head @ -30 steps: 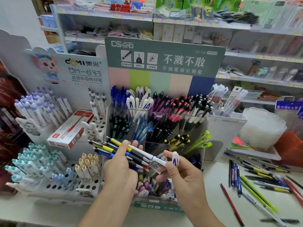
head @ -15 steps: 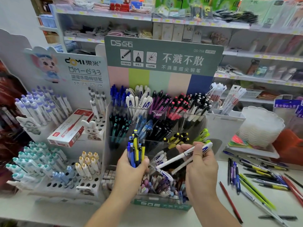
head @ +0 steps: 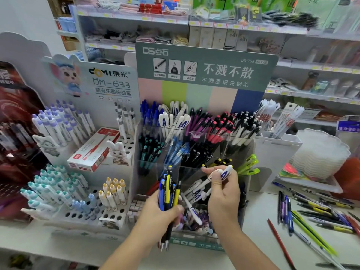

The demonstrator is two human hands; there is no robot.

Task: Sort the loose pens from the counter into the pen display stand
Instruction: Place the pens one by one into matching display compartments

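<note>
Pens (head: 315, 217) litter counter (head: 259, 240) right of display stand (head: 196, 152).

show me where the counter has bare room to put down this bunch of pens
Bare counter lies between the pen display stand and the red pen. Another bare strip runs along the near edge, in front of the white peg stand. The far right is crowded with loose pens.

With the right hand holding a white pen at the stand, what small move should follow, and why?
Probably lower the white pen in the right hand into the compartment of matching white pens just below it; the left hand grips a bundle of pens awaiting sorting.
</note>
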